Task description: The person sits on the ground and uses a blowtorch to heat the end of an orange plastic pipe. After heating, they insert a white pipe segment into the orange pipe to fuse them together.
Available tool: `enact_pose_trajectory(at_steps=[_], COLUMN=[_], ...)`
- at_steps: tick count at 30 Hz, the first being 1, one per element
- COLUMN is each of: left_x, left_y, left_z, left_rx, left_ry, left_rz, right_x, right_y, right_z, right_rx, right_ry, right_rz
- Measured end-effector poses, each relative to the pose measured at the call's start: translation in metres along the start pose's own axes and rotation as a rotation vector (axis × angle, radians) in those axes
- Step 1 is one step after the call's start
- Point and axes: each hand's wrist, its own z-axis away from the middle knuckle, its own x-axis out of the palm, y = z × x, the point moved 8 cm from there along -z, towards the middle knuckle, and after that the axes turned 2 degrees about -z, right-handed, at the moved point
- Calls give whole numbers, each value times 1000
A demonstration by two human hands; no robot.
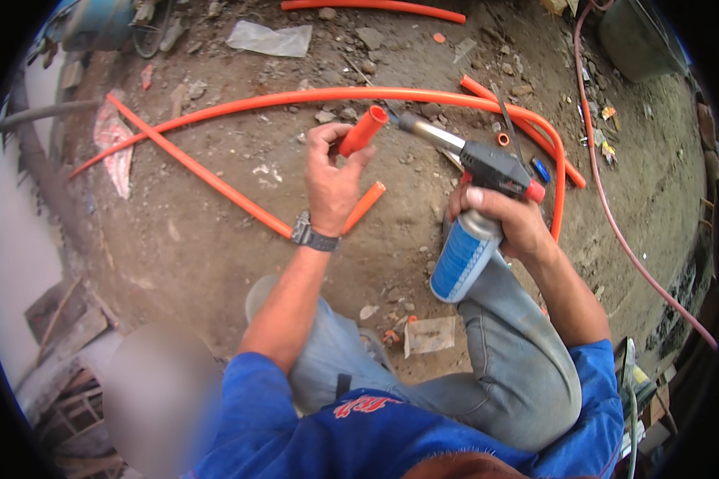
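My left hand is wrapped round an orange plastic pipe, its open end tilted up and to the right. My palm hides how far the pipe runs below. In my right hand is a blowtorch with a black and red head, screwed onto a blue gas canister. Its metal nozzle points left at the pipe's mouth, a small gap away. Whether a flame burns there is hard to make out. Another cut orange pipe end shows beside my left wrist.
Across the dirt ground lies a long curved orange pipe, with a shorter pipe at the right. Near it are a small orange ring and a blue lighter. A pink hose runs down the right, past a dark tub.
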Motion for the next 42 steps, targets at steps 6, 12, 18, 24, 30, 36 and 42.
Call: enact_pose_trajectory(at_steps=[6,12,18,24,30,36,42], left_x=[2,18,18,4,7,8,7], left_y=[0,2,-20,-35,10,10,18], left_z=[-5,2,1,0,-11,-7,-5], left_rx=[1,-145,-424,-448,-50,-147,-90], left_ry=[-29,-177,-252,-209,-231,-237,-221], left_rz=[71,288,554,400,187,193,245], right_x=[2,0,-30,-41,-39,-31,-28], right_y=[3,5,6,41,34,29,27], right_z=[-2,-2,2,6,18,25,27], right_rx=[47,2,-98,32,-52,-46,-85], right_ry=[16,-2,188,217,247,258,228], right_rz=[-35,-71,-30,-164,-99,-77,-54])
